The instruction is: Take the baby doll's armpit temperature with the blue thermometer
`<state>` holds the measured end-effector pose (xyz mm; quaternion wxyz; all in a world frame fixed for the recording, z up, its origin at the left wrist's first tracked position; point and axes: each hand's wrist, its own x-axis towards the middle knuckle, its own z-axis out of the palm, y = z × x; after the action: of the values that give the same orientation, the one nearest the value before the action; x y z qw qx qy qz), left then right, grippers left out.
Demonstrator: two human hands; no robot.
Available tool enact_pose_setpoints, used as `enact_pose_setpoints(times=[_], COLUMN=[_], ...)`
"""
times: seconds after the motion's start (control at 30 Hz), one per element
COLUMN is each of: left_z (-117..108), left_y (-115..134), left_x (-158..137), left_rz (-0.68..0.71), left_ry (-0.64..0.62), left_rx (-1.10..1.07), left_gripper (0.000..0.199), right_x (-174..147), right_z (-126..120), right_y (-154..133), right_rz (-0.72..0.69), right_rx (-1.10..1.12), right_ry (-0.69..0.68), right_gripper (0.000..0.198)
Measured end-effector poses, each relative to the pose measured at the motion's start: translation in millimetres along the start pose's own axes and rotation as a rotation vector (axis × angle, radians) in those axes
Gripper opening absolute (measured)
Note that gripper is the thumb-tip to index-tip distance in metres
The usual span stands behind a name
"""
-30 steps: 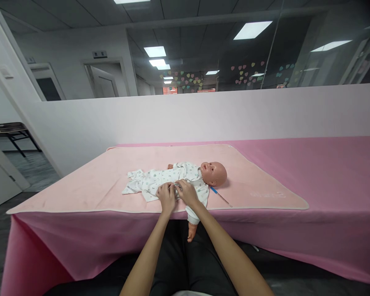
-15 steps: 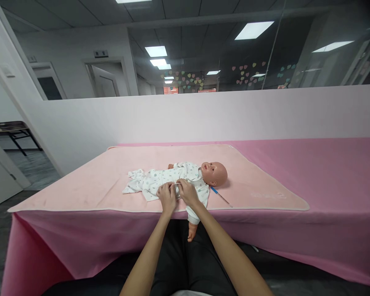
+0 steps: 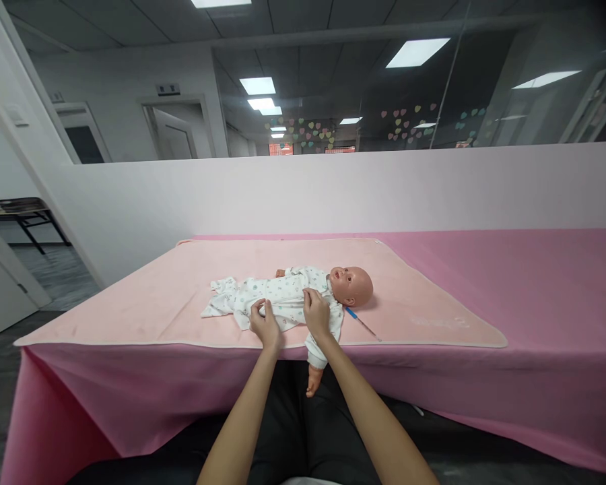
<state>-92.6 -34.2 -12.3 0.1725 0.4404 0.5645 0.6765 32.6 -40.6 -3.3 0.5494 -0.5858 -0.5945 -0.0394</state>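
A baby doll point(image 3: 351, 285) lies on its back, its head to the right, dressed in a white printed baby outfit point(image 3: 262, 289). My left hand point(image 3: 266, 326) is at the near side of the doll's lower body, fingers closed on the near edge of the outfit. Higher up, by the chest, my right hand point(image 3: 317, 313) pinches the cloth; its fingertips are partly hidden. The doll's near arm point(image 3: 314, 378) hangs over the table edge below my right wrist. Beside the doll's head rests a thin stick with a blue end point(image 3: 352, 313).
A peach blanket point(image 3: 131, 303) lies under the doll, on a table with a pink cloth point(image 3: 560, 289). Behind the table stands a low white wall point(image 3: 384, 192) with glass above. My legs are under the table's front edge.
My hands have moved apart along the outfit: the left a little to the left, the right slightly right and up. The cloth between them is now spread out. The doll stays in place.
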Motion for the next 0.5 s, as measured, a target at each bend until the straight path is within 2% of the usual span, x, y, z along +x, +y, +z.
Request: enact_pose_setpoints(times=[0.13,0.3,0.5], left_z=[1.9,2.6,1.7], left_y=[-1.2,-2.9,-4.4], left_x=[-0.5,0.0,1.0], left_rz=[-0.030,-0.058,-0.032], left_ry=[0.045,0.039,0.094], left_rx=[-0.053,-0.075,-0.122], left_gripper=[0.027,0.027,0.025], right_x=[2.6,5.5,7.9], right_z=[-1.8,-7.9,-13.4], right_y=[6.1,10.2,10.7], right_rz=[0.073,0.215,0.278], right_rx=[0.086,0.172,0.206], right_ry=[0.146,0.328,0.411], right_gripper=[0.036,0.034,0.033])
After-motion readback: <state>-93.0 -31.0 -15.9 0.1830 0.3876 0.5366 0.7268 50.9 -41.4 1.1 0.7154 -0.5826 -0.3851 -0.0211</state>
